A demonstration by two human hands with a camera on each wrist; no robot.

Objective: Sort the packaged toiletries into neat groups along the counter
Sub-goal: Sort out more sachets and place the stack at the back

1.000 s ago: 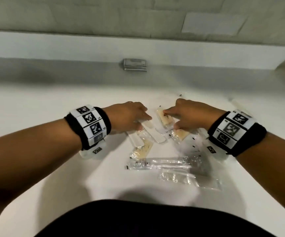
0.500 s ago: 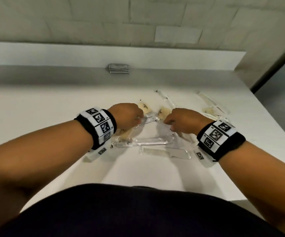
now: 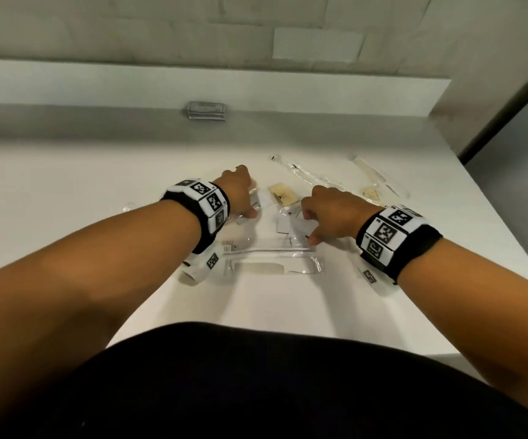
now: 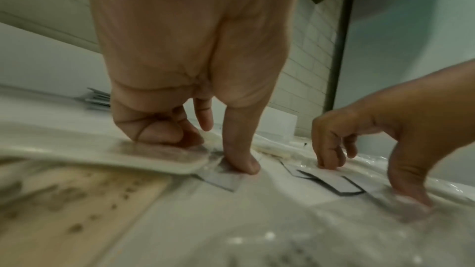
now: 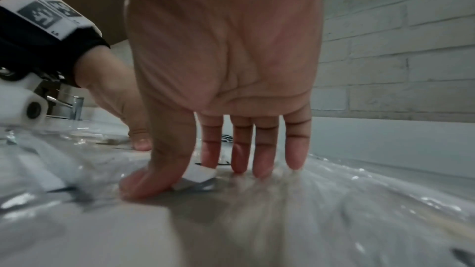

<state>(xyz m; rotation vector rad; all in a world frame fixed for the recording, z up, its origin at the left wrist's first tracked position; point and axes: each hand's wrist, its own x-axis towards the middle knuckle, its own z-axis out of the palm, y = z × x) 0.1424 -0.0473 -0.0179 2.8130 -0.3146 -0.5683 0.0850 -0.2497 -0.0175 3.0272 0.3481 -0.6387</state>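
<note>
Toiletry packets lie scattered across the middle of the white counter, between and beneath my two hands. Nearest me I see a wrapped toothbrush lying crosswise, and just below it a wrapped white comb, almost parallel. A tan sachet sits between the hands, further back. To the right rear lie another long clear-wrapped item, a second comb and a small tan sachet, apart from the central cluster.

Left hand: in the left wrist view the thumb presses straight down on a clear packet with a white label, and the other fingers are curled with the knuckles resting on a flat cream packet. I cannot tell whether this grip holds anything or only presses.

Right hand: the right wrist view shows the fingers extended downward, tips on crinkled clear wrapping, thumb flat against a small white card inside the wrap. This grip is loose and unclosed, pressing rather than clasping.

A small folded grey stack rests at the back edge of the counter against the wall ledge. A chrome tap shows at left in the right wrist view.
</note>
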